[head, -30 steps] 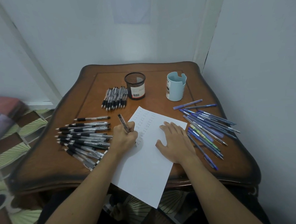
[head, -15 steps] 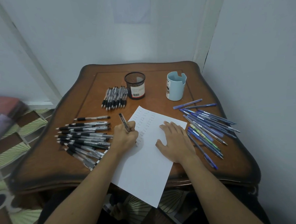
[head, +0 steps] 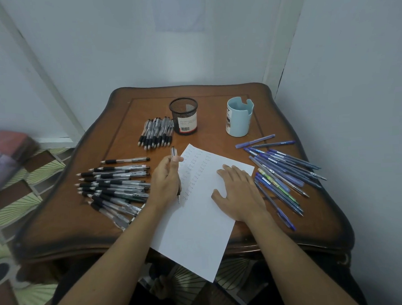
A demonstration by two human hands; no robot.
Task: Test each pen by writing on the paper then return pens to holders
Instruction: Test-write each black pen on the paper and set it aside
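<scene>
Wooden table (head: 214,130) carries a white paper sheet (head: 199,234) overhanging its near edge, the faint writing unreadable. The left hand (head: 165,182) grips a pen (head: 174,152), barrel mostly hidden, tip at the sheet's left edge. The right hand (head: 240,197) presses the sheet, fingers spread flat.

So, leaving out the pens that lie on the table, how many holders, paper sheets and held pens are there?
Holders: 2 (black mesh holder, light blue holder)
Paper sheet: 1
Held pen: 1, in the left hand
Total: 4
</scene>
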